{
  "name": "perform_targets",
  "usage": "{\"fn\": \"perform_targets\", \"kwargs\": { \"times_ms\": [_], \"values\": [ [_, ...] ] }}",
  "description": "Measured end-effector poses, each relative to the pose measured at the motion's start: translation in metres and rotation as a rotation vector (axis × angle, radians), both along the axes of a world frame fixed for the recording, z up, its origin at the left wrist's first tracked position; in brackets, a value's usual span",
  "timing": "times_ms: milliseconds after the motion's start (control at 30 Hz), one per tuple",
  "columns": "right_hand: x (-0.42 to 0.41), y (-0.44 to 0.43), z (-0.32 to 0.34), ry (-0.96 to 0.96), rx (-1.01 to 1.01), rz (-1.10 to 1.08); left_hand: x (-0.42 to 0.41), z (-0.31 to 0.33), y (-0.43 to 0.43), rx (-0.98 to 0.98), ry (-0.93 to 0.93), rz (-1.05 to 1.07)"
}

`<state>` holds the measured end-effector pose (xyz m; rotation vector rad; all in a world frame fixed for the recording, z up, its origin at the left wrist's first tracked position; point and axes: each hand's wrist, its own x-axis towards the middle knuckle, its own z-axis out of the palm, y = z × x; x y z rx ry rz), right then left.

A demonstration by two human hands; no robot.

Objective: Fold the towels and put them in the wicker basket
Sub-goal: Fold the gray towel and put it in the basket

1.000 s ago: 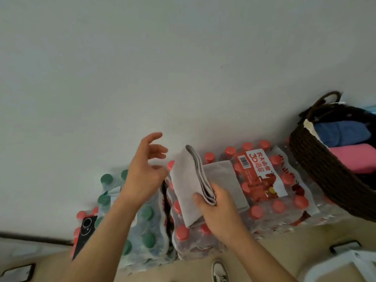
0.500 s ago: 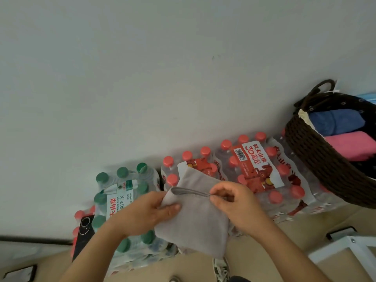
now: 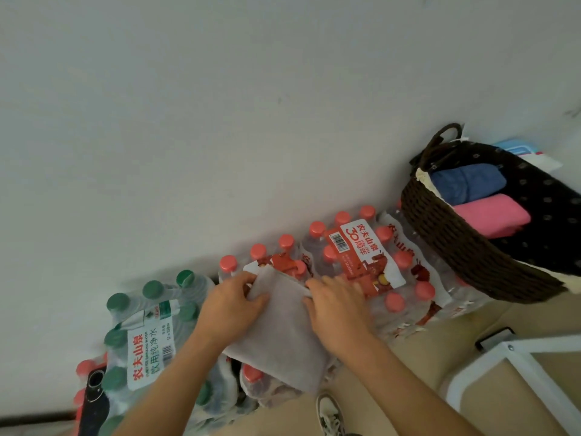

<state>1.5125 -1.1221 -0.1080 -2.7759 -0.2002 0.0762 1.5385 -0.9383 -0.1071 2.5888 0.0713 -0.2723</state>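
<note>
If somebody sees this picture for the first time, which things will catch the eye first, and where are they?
The grey towel at bottom centre stands out, spread on packs of water bottles; the left hand grips its upper left corner and the right hand rests on its right edge. At the right stands the dark wicker basket, holding a blue towel and a pink towel side by side.
</note>
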Motion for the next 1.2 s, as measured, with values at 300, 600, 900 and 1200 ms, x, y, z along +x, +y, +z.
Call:
{"fn": "perform_targets", "kwargs": {
  "times_ms": [300, 600, 900, 1200],
  "values": [
    [0.003, -0.003, -0.011, 0.039, -0.022, 0.051, 0.009, 0.005, -0.002, 0.002, 0.11, -0.076],
    [0.036, -0.013, 0.005, 0.232, 0.083, 0.025, 0.023, -0.009, -0.007, 0.079, -0.108, -0.093],
    [0.056, -0.012, 0.008, 0.423, 0.149, 0.054, 0.03, -0.016, -0.001, 0.193, -0.187, -0.236],
    [0.065, -0.019, 0.009, 0.472, 0.096, 0.271, 0.023, -0.001, 0.019, 0.11, 0.008, -0.441]
  ]
}}
